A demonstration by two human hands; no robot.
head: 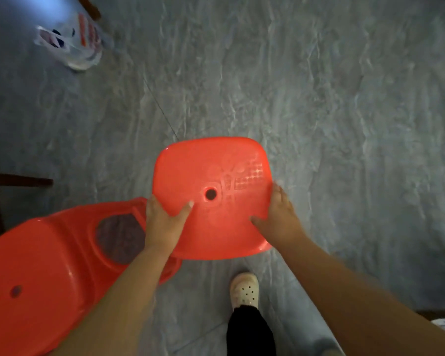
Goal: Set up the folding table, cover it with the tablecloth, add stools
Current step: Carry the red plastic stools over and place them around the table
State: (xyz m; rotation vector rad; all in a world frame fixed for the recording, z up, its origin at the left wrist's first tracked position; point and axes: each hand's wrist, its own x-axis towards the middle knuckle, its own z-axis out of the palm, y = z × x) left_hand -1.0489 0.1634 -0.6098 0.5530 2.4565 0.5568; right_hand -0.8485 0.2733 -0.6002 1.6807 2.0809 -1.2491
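Head view: the left hand (162,222) and right hand (280,214) clasp opposite edges of the red stool (216,170), probably to keep it balanced; a second red stool (49,265) lies at eight o'clock.

Two red stools (216,170) (44,263), one plastic bag (72,44).

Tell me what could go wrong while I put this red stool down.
1. The held stool is gripped only at its seat edges by the left hand and right hand, so it may tilt or slip.
2. Its legs are hidden under the seat and could come down on the shoe nearby.
3. The second red stool lies close on the left and might get knocked.
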